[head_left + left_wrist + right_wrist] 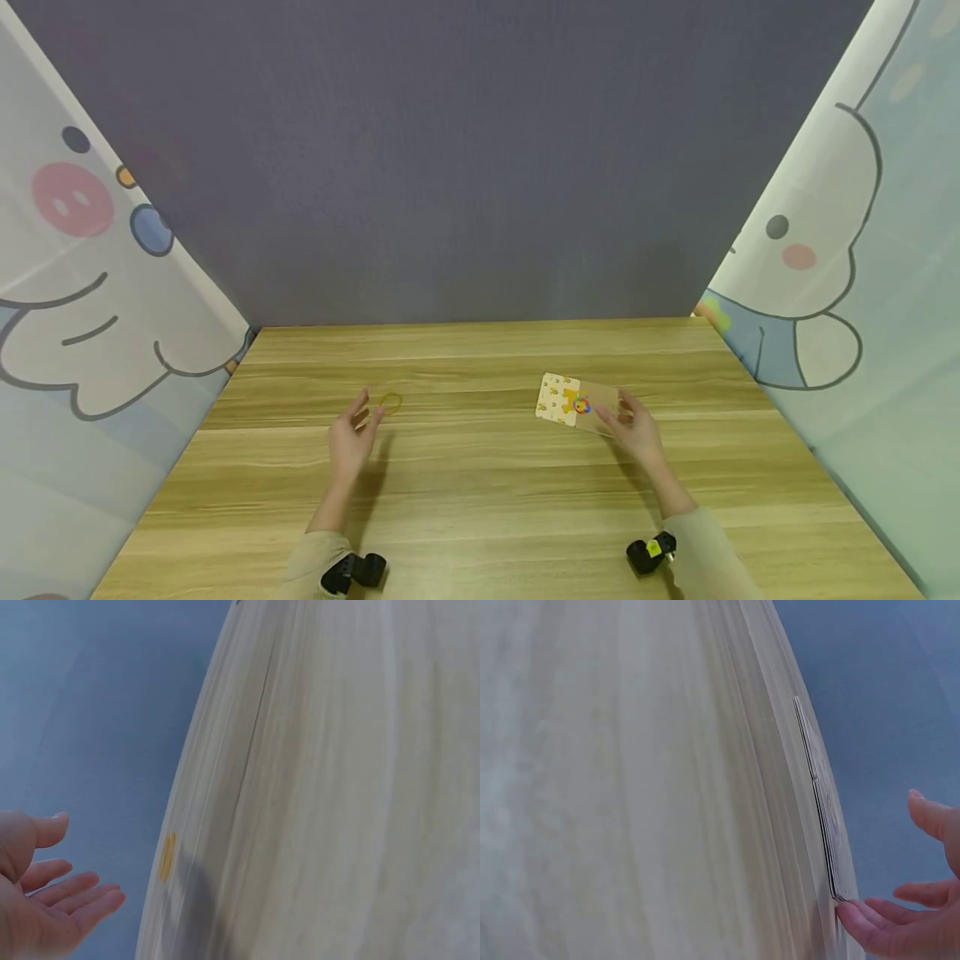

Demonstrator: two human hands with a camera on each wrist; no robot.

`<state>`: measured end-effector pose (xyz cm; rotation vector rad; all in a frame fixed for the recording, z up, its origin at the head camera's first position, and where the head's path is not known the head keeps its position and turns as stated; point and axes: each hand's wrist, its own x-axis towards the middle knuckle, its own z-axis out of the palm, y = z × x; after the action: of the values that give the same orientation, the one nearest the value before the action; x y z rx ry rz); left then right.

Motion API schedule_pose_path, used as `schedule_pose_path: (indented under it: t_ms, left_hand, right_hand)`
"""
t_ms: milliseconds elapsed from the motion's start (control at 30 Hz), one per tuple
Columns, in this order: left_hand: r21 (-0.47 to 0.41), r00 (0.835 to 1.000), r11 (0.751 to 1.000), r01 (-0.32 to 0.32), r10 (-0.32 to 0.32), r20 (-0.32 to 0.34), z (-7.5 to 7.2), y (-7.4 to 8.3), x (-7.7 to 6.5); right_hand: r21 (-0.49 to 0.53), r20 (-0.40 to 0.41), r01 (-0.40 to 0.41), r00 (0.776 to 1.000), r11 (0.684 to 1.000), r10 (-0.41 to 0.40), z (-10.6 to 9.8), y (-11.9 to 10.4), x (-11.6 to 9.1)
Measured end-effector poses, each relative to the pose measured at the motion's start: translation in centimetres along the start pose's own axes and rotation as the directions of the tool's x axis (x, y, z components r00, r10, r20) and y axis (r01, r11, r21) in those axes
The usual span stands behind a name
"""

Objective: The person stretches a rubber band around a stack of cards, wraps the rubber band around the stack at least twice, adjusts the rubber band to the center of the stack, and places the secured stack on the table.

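A thin yellow rubber band lies on the wooden table; it shows as an orange-yellow loop in the left wrist view. Just beside it in the head view, my left hand is raised with fingers spread and holds nothing. On the right lies a flat pair of thin booklets, one part cream with small animal prints, the other plain brown, with a colourful ringed animal picture between them. My right hand has its fingertips at their near end, the thumb standing apart from the fingers.
The wood-grain table ends at a dark grey upright panel behind. Cartoon-printed curtains flank it on both sides. A small black camera sits on each wrist.
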<state>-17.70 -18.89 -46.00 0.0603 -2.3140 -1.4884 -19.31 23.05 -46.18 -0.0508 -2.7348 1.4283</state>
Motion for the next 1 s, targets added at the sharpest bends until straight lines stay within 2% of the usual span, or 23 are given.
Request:
schedule_pose_path:
  t_ms: [133,300,600,733,1000]
  left_hand:
    - [-0.032,0.997,0.996,0.077,-0.077,0.005,-0.1,-0.3,0.4]
    - [-0.007,0.989,0.989,0.146,-0.146,0.01,-0.1,-0.7,1.0]
    - [0.018,0.974,0.974,0.225,-0.225,0.004,0.8,-1.5,2.3]
    - [0.04,0.967,0.966,0.255,-0.255,0.001,1.2,-2.0,2.6]
    - [0.103,0.959,0.953,0.285,-0.283,-0.028,2.1,-2.8,3.2]
  right_hand:
    - [0.008,0.017,-0.054,0.998,0.998,0.054,-0.4,0.0,0.0]
    - [0.023,0.038,-0.088,0.995,0.996,0.087,-0.4,-0.1,0.1]
    - [0.072,0.023,-0.172,0.985,0.982,0.171,0.1,-0.2,0.7]
    - [0.063,0.008,-0.194,0.981,0.979,0.194,0.4,-0.2,1.0]
    - [0.056,-0.029,-0.215,0.976,0.975,0.216,0.7,-0.1,1.4]
